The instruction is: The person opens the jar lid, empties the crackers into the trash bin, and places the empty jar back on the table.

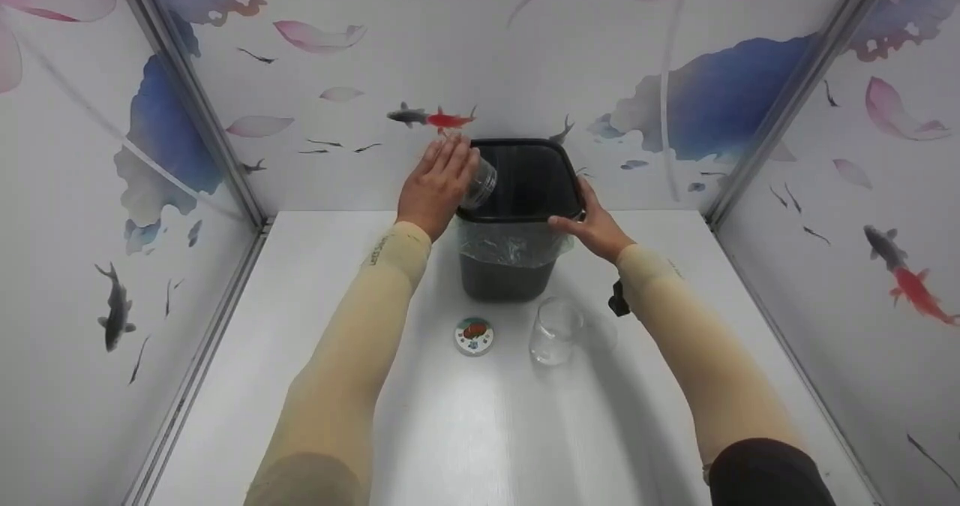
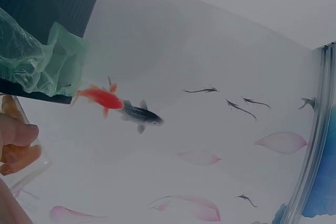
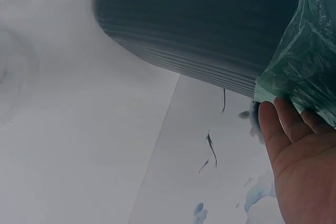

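Observation:
My left hand [image 1: 439,187] grips a clear jar [image 1: 482,183], tipped on its side at the left rim of a black trash bin [image 1: 504,279]. In the left wrist view, the fingers show through the clear wall of the jar [image 2: 43,167]. My right hand [image 1: 596,224] holds the bin's right front corner, thumb at the front and fingers along the side. A thin clear bag [image 1: 514,249] lines the bin and hangs over its outside; in the right wrist view, fingertips touch this bag [image 3: 299,72]. The jar's contents cannot be made out.
On the white table [image 1: 480,431], a round printed lid [image 1: 474,336] lies in front of the bin. To its right stands a clear drinking glass [image 1: 555,333]. Printed wall panels [image 1: 525,63] enclose the back and sides, with the bin near the back one.

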`<state>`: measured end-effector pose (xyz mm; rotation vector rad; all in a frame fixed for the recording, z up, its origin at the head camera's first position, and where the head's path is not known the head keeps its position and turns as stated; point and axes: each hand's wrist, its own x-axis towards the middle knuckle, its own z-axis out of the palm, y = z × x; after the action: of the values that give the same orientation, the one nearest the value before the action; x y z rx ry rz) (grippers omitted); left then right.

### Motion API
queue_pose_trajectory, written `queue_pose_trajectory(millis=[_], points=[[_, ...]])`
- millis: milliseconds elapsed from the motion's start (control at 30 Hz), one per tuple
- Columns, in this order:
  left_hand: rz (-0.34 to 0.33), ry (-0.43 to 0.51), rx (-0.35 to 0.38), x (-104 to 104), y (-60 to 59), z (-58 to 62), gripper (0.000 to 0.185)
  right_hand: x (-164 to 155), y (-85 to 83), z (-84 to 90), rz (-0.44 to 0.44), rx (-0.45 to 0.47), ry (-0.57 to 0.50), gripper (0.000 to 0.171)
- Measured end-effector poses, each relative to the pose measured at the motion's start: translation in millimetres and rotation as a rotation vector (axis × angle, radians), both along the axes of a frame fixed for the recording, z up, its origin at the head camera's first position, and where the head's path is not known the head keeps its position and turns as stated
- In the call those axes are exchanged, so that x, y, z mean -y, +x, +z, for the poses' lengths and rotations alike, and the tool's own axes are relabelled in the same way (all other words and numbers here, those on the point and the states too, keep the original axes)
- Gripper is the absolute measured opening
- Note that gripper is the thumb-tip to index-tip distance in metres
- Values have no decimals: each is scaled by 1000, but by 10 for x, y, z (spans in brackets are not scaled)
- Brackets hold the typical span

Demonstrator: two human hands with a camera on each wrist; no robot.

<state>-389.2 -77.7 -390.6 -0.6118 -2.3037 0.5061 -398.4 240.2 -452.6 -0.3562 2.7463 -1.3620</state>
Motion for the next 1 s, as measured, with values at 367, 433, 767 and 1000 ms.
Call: queue_pose_trajectory(millis=[367, 433, 767, 1000], points=[[42, -64, -14, -21, 12, 25, 74, 9, 1, -3, 9, -3, -4, 109], [44, -60, -16, -21, 11, 38, 74, 3, -1, -1, 9, -5, -5, 109], [2, 9, -68, 2, 4, 40, 65, -2, -10, -3, 9, 7, -13, 110], [-17, 75, -106, 48, 12, 8, 64, 0, -2, 2, 8, 4, -13, 110]])
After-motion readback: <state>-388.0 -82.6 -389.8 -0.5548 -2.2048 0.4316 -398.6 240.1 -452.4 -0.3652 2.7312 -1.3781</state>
